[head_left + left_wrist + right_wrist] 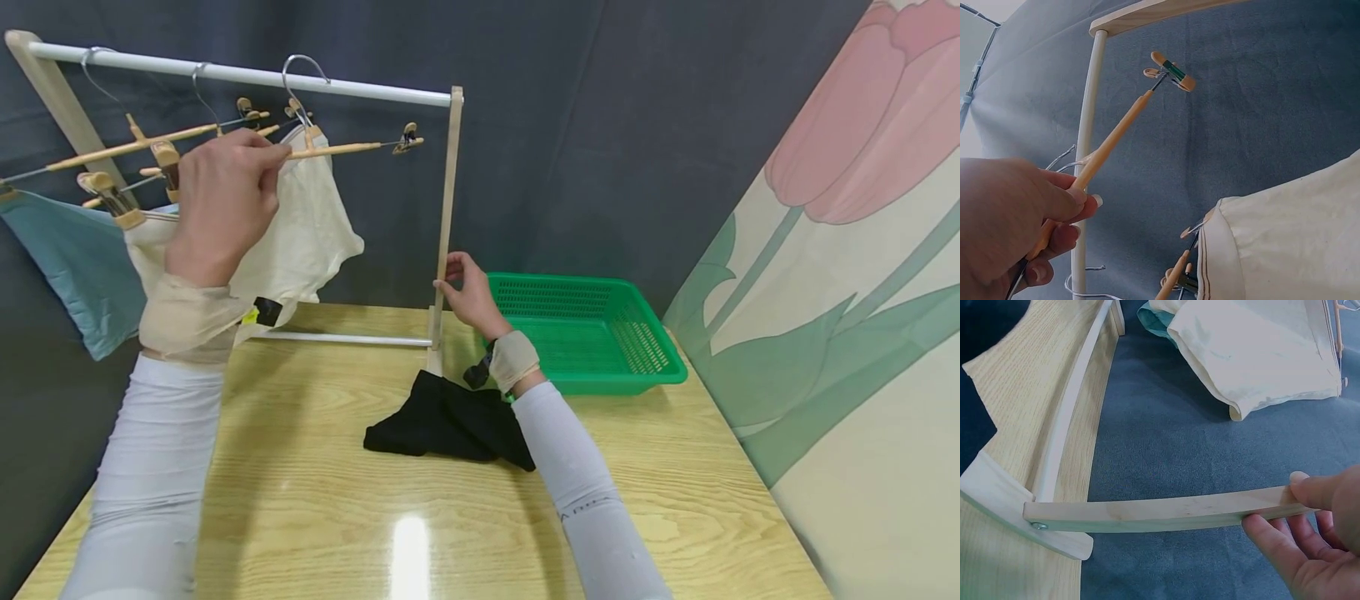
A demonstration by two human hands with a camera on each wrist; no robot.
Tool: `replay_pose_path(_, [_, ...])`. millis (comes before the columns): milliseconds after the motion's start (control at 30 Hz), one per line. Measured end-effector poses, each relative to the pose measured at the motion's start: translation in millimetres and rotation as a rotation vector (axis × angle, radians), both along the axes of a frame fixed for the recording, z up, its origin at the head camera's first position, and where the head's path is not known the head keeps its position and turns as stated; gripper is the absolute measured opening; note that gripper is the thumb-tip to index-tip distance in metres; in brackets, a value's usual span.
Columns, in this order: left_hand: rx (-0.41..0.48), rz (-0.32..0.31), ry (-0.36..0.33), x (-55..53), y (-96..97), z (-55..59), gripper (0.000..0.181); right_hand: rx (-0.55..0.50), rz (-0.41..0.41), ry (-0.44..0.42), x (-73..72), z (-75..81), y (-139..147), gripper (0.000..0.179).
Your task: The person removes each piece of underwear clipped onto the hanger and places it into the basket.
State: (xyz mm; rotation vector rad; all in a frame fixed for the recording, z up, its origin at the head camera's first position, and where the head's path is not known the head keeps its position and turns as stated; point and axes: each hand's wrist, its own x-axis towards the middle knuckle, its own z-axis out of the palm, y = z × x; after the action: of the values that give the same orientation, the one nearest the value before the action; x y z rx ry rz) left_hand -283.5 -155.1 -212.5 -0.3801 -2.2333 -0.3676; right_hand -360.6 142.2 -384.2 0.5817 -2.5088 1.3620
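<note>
Clip hanger [352, 149] with a wooden bar hangs at the front of the white rail [390, 91], its wire hook [286, 73] over the tube and the one end clip [408, 137] in plain sight biting on nothing; the other end is hidden by the hand, so I cannot tell about it. Left hand [225, 196] pinches the bar between thumb and fingers, while the right hand [472, 296] has thumb and fingers closed on the wooden upright [449, 183] of the rack. Done well, this wants a light hold on the bar near its centre, so that the hook does not twist on the rail, and a firm brace low on the upright to keep the frame from rocking. Guide the bar clear of the cream garment [326, 225] on the hanger beside it, as its clips could snag. Black garment [442, 421] lies on the table [315, 500], near the foot of the upright
</note>
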Motion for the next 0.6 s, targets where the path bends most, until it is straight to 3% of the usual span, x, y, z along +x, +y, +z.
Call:
replay_pose_path(367, [0.015,0.011,-0.051,-7.9,2.9,1.7,0.032,-0.008,0.004,0.015,0.2,-2.5,-1,0.037])
replay_pose_path(600, [-0.014,0.007,-0.092,-12.5,4.4,-4.8,0.027,-0.01,0.006,0.021,0.5,-1.8,0,0.037])
